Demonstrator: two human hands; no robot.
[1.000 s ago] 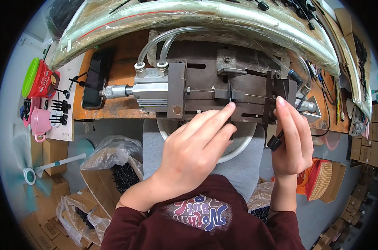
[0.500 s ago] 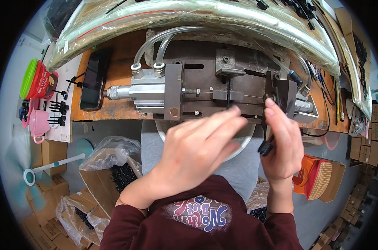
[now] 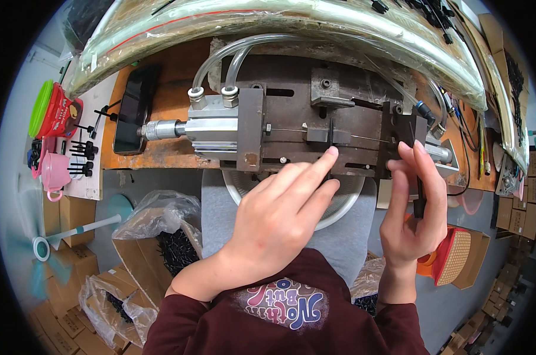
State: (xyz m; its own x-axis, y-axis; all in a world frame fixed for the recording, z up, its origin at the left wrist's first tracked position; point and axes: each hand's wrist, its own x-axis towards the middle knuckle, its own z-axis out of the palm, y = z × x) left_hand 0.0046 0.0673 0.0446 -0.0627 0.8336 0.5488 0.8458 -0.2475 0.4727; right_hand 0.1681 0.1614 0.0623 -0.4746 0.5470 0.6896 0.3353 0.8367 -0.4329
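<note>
A dark metal fixture (image 3: 291, 86) lies across the bench edge, with a small grey block (image 3: 318, 135) at its middle. A thin black plastic rod (image 3: 332, 125) crosses this block, its near end between the thumb and index finger of my left hand (image 3: 279, 207). Thin metal pins reach toward the block from both sides. Further right, my right hand (image 3: 413, 213) is raised with bent fingers around a black plastic stem (image 3: 420, 198), thicker at its lower end. Part of that stem is hidden by the fingers.
Air cylinders (image 3: 211, 127) with clear hoses flank the fixture. A black phone (image 3: 136, 109) lies left, beside several black parts (image 3: 83, 151) and a pink cup (image 3: 56, 171). A white basket (image 3: 353, 198) rests on my lap. Below stands an open carton (image 3: 141, 260) of black pieces.
My left fingers have come onto the rod at the block. The left cylinder's shaft has drawn back to the left. My right hand has shifted right, turning its black stem more upright.
</note>
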